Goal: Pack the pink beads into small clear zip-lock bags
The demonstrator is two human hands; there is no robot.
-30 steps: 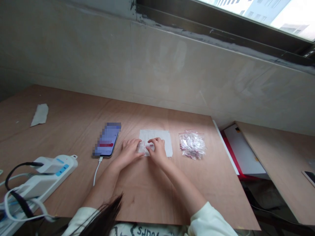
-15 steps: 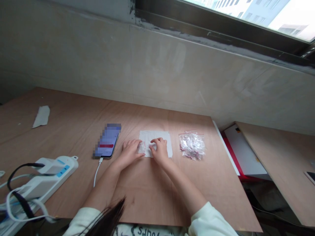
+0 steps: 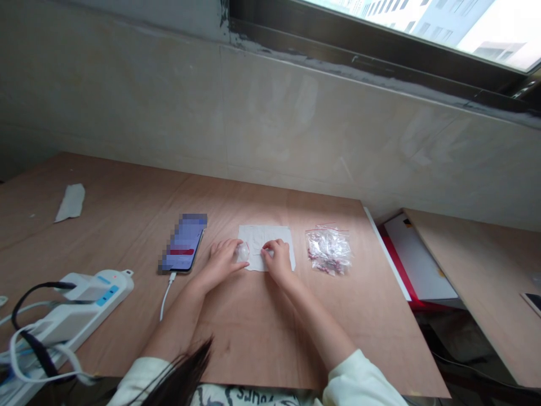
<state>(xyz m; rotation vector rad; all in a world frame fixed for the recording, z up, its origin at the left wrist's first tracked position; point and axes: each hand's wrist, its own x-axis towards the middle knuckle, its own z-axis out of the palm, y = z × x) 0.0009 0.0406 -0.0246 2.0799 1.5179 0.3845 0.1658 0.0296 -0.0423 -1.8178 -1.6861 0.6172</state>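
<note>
A sheet of white paper [image 3: 270, 238] lies flat on the plywood table, with both my hands on it. My left hand [image 3: 220, 262] rests at the sheet's left edge, its fingertips around a small clear plastic piece [image 3: 243, 252] with a thin red line on it. My right hand [image 3: 276, 261] sits on the sheet's lower right part, fingers curled down against the paper. Anything under those fingers is hidden. To the right of the sheet lies a clear zip bag [image 3: 328, 251] holding crumpled plastic and pinkish-red bits.
A smartphone [image 3: 183, 242] with a pixelated screen lies left of my hands, its white cable running toward me. Further left are a white power strip [image 3: 95, 296] with tangled cords and a paper strip [image 3: 70, 203]. The plywood table [image 3: 270, 332] ends at a right edge, beyond which a red-edged white board stands.
My hands have drawn apart; the right hand has moved right across the sheet, away from the left. The clear piece stays by my left fingertips.
</note>
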